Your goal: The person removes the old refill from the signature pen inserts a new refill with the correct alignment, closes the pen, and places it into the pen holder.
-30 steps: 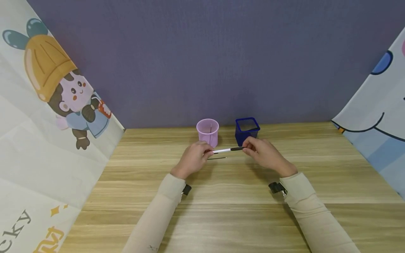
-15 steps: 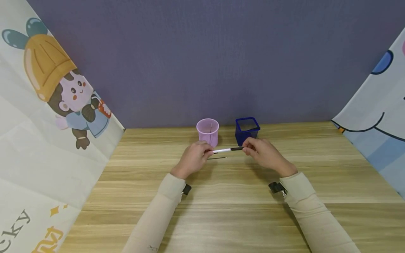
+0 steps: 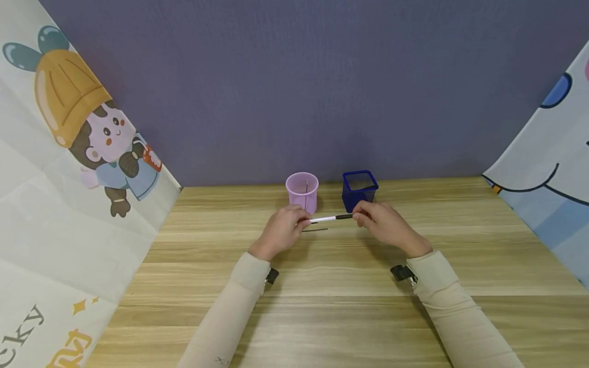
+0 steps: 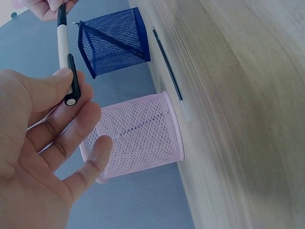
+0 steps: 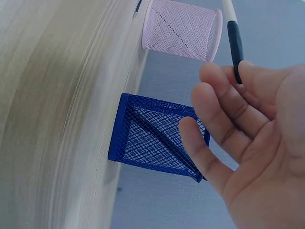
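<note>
A pen [image 3: 324, 219] with a white barrel and black ends is held level above the table between both hands. My left hand [image 3: 280, 231] pinches its clip end between thumb and fingers, as the left wrist view shows. At the opposite, black grip end, the thumb and forefinger of my right hand [image 3: 387, 226] pinch the pen; the other fingers are spread loosely. Beneath it on the table lies a thin dark pen refill [image 4: 167, 67] with a clear end, partly hidden by the left hand in the head view.
Behind the left hand stands a pink mesh pen holder [image 4: 138, 152] with a thin dark line visible through its mesh. Beside it, behind the right hand, is a blue mesh pen holder [image 5: 143, 102] with a dark pen [image 5: 162, 136] leaning inside. A grey-blue wall [image 3: 322, 92] rises behind them.
</note>
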Available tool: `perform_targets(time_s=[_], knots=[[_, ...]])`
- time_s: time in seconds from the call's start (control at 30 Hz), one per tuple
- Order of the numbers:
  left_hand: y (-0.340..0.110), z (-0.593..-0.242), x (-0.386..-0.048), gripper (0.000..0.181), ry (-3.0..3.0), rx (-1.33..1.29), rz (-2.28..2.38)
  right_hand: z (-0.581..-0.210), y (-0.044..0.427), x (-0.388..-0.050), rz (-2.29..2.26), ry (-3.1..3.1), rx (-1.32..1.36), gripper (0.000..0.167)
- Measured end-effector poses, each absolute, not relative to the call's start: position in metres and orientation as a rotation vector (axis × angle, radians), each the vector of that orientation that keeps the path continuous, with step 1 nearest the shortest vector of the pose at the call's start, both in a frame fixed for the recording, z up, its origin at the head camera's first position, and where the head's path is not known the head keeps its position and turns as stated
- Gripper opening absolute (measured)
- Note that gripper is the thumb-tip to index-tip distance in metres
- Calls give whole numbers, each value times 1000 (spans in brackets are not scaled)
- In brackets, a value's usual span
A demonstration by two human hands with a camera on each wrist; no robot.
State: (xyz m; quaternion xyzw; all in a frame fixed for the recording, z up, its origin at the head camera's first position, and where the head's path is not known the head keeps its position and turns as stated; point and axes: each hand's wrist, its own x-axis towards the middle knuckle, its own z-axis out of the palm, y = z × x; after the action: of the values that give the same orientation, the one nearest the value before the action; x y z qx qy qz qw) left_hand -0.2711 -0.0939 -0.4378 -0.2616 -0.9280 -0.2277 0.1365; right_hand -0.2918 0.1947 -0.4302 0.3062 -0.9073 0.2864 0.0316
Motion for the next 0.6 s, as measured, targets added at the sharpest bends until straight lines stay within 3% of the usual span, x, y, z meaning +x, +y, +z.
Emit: perform_targets(time_s=[0.6], knots=[[-94,-438,-270,9,-2692,-758,-657,-431,194,-292,860,-2785,961,18]])
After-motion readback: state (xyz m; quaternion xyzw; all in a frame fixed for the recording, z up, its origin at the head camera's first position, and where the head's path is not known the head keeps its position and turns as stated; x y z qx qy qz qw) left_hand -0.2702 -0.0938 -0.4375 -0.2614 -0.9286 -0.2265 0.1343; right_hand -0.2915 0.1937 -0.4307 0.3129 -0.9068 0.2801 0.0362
